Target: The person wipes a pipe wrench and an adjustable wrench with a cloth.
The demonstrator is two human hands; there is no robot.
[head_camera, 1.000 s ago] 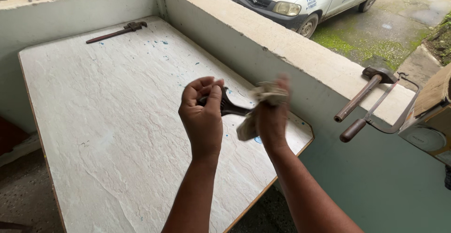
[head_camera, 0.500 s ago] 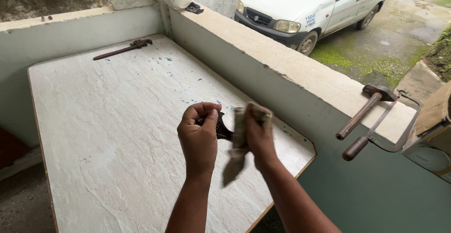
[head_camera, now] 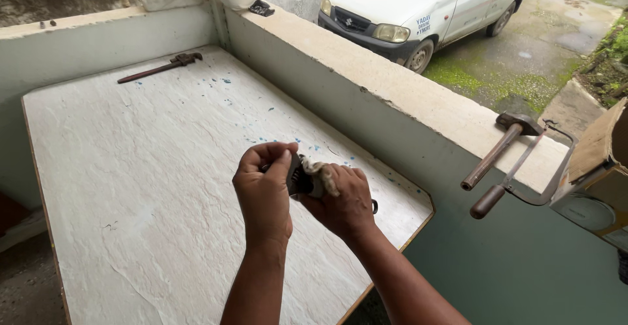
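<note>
1. Left hand [head_camera: 263,191] grips the dark metal adjustable wrench [head_camera: 299,176] by its head, above the pale stone-patterned surface [head_camera: 150,168] near its right edge.
2. Right hand [head_camera: 340,197], holding the grubby beige rag [head_camera: 320,171], has slid from the handle up against the head; half a second ago the rag hung loose.

A single head-worn camera looks steeply down and forward over the person's forearms at the white tabletop [head_camera: 150,168], near enough that both arms run off the bottom edge. It faces the table's far corner, with the parapet ledge [head_camera: 392,83] crossing diagonally and the yard beyond at upper right.
</note>
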